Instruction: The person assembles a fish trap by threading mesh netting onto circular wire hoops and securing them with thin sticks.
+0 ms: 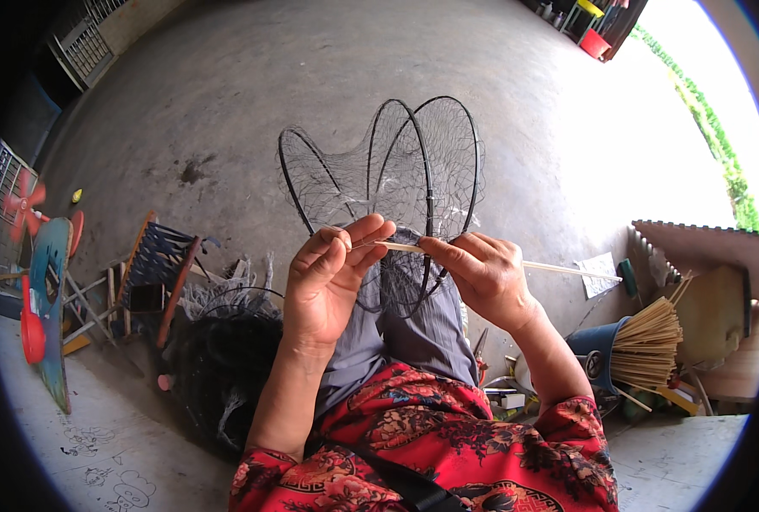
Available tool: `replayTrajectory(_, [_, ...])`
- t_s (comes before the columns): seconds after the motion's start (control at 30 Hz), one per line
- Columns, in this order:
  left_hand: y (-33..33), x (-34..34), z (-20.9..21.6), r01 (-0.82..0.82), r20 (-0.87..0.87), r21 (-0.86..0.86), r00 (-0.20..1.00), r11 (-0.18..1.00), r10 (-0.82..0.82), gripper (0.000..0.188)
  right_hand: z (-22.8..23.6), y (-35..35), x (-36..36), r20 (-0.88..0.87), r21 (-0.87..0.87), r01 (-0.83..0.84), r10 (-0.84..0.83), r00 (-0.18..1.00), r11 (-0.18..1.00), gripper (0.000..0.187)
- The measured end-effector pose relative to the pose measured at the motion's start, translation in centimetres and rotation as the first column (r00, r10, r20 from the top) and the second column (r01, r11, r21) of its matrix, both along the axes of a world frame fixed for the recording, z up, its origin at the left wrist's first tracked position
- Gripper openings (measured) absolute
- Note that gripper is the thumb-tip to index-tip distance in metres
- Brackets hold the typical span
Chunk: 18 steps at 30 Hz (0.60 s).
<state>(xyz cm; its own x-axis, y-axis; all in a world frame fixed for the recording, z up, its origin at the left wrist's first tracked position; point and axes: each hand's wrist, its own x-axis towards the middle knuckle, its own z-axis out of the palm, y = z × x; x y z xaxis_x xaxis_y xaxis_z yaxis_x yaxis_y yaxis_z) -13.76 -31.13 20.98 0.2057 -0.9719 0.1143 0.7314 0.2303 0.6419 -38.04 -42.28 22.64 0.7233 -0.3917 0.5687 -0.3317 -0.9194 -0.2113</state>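
the bamboo stick (558, 270) runs behind her right hand (482, 277), and the wire net frame's (396, 183) bottom is hidden behind both hands

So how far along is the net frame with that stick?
Done: black netting already covers the wire hoops. In hand: the left hand and right hand each pinch a thin bamboo stick across the hoops. Left: a bundle of sticks waits in the blue bucket; how many are needed is unclear.

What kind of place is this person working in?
Probably a home workshop on an open concrete yard: a bucket of bamboo sticks, a pile of netting, and a wire-hoop net in the hands.
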Motion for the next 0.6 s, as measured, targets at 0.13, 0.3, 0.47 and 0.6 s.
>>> replayTrajectory(0.13, [0.0, 0.0, -0.4, 0.011, 0.003, 0.01, 1.0, 1.0, -0.011, 0.016, 0.3, 0.1, 0.0, 0.012, 0.048, -0.025, 0.024, 1.0, 0.999, 0.035])
replayTrajectory(0.3, [-0.1, -2.2, -0.8, 0.058, -0.032, -0.031, 0.998, 0.998, -0.059, 0.014, 0.1, 0.6, 1.3, 0.065, 0.131, -0.017, 0.009, 0.998, 0.991, 0.026])
replayTrajectory(0.47, [-0.5, -4.0, -0.6, -0.021, -0.028, 0.067, 0.999, 0.998, 0.023, 0.019, 1.2, 1.4, 3.1, 0.196, 0.271, -0.039, -0.015, 0.98, 0.962, 0.037])
replayTrajectory(0.6, [-0.4, -3.7, -2.1, -0.049, 0.058, 0.031, 0.997, 0.998, 0.047, 0.02, 0.3, 0.5, 4.2, 0.298, 0.25, -0.2, 0.121, 0.947, 0.947, 0.042])
